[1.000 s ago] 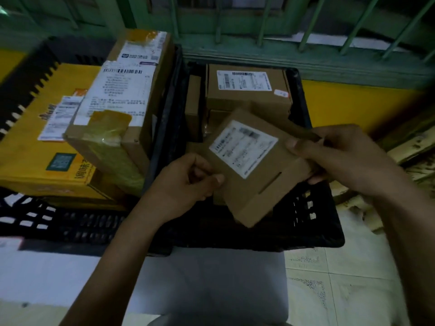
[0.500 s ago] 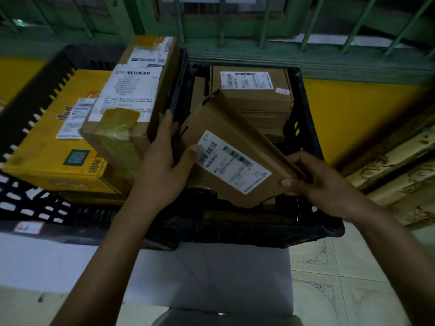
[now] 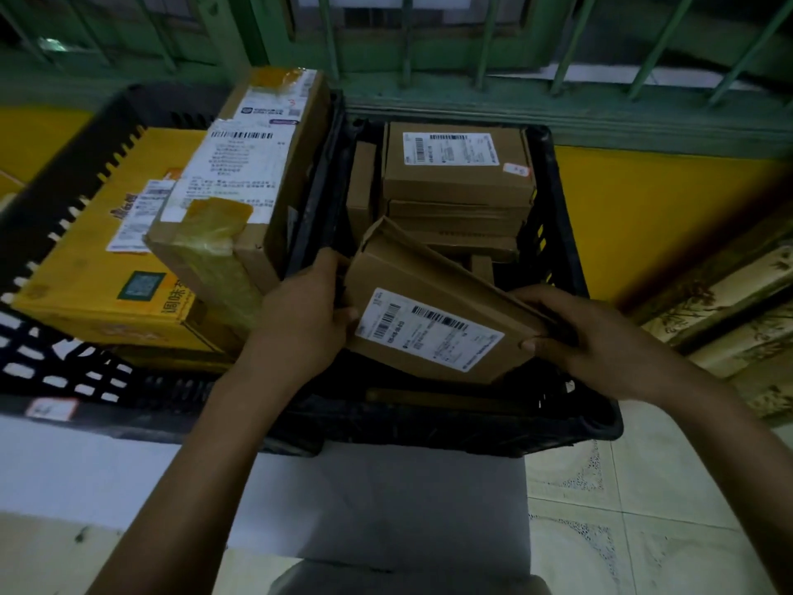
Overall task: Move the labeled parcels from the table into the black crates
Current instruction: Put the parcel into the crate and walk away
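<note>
The flat brown parcel point(image 3: 433, 311) is hanging tilted over the near half of the right black crate point(image 3: 566, 234), its far left corner raised, its white label point(image 3: 429, 332) facing up, and it is not yet lying down among the others. The left hand point(image 3: 300, 319) is grasping its left edge, thumb on the labelled face and fingers reaching up beside that edge. The right hand point(image 3: 592, 337) is clasping the right end, fingers curled over the top. A flap along the upper edge is gaping a little, so the carton is probably thin, light and somewhat bendable; taking it by the 2 short ends, as now, is likely spreading the load and sparing that loose flap. Plain cardboard should be giving dry fingers good friction.

Behind it, a stack of labelled cartons point(image 3: 457, 173) is filling the crate's far right corner, and a slim one is standing on edge by the far left wall. The left black crate point(image 3: 128, 109) is carrying a large yellow box point(image 3: 86, 259) with a long taped box point(image 3: 240, 173) leaning over its right edge. Both crates are sitting at the far edge of a pale table point(image 3: 86, 465). Patterned floor tiles point(image 3: 643, 508) are showing at the right, a yellow wall point(image 3: 643, 199) is running behind, and green window bars point(image 3: 485, 36) are rising above it. The light is dim.
</note>
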The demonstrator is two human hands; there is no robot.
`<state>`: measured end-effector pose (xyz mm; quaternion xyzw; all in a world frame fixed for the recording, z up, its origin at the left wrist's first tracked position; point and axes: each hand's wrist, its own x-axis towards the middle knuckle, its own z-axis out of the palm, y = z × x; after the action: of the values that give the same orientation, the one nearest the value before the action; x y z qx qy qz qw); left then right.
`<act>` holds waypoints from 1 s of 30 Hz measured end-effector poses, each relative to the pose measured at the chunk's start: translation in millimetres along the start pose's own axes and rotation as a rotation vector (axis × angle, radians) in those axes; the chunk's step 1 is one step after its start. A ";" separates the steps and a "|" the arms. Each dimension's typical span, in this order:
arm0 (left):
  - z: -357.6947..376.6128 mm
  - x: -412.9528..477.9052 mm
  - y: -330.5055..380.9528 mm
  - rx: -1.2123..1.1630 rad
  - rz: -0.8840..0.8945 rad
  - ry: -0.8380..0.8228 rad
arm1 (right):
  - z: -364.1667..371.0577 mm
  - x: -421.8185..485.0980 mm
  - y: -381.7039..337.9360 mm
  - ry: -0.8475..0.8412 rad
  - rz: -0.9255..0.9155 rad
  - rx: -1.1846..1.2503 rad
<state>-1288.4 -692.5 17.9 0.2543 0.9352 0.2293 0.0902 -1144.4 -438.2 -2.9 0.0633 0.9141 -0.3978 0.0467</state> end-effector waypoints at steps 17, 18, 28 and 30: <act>13.6 12.1 10.5 -0.226 0.145 0.218 | 15.5 13.5 6.5 0.300 0.116 0.358; 18.7 16.6 16.1 -0.241 0.168 0.194 | 13.5 16.0 5.1 0.333 0.207 0.488; 50.3 27.9 6.3 -0.317 0.008 -0.109 | -27.7 45.5 -3.2 0.202 0.346 0.455; 47.5 27.2 3.0 -0.258 -0.003 -0.186 | -31.6 70.1 -3.6 0.133 0.406 0.441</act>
<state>-1296.7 -657.9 -23.9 0.2592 0.8860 0.3228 0.2088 -1215.3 -412.0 11.6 0.2791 0.7754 -0.5643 0.0504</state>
